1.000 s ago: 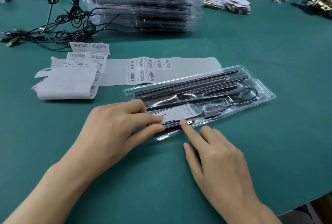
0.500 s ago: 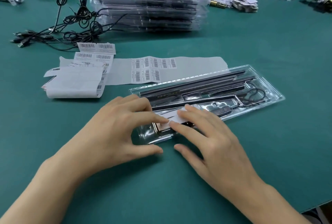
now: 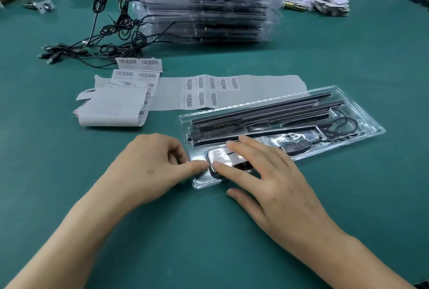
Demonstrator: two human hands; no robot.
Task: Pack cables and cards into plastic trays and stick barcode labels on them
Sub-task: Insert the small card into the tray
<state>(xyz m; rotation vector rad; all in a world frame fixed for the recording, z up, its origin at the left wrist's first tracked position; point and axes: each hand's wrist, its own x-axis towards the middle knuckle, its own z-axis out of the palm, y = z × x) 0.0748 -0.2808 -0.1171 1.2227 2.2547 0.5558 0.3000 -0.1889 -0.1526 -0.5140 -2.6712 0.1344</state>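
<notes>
Clear plastic tray (image 3: pixel 368 121) lies slanted at centre-right of the frame on the green table (image 3: pixel 325 207), with black strips, a coiled cable (image 3: pixel 343 125) and a white card (image 3: pixel 236 158) in its near-left compartment. Right hand (image 3: pixel 276 186) has its fingers spread straight, pressing flat on the card; left hand (image 3: pixel 148 168) has fingers curled in and thumb tip against the tray's left end, can't tell if it pinches the rim. Barcode label sheet (image 3: pixel 260 89) is just behind the tray, tray stack (image 3: pixel 204 10) top centre, loose cables (image 3: pixel 109 35) upper left.
</notes>
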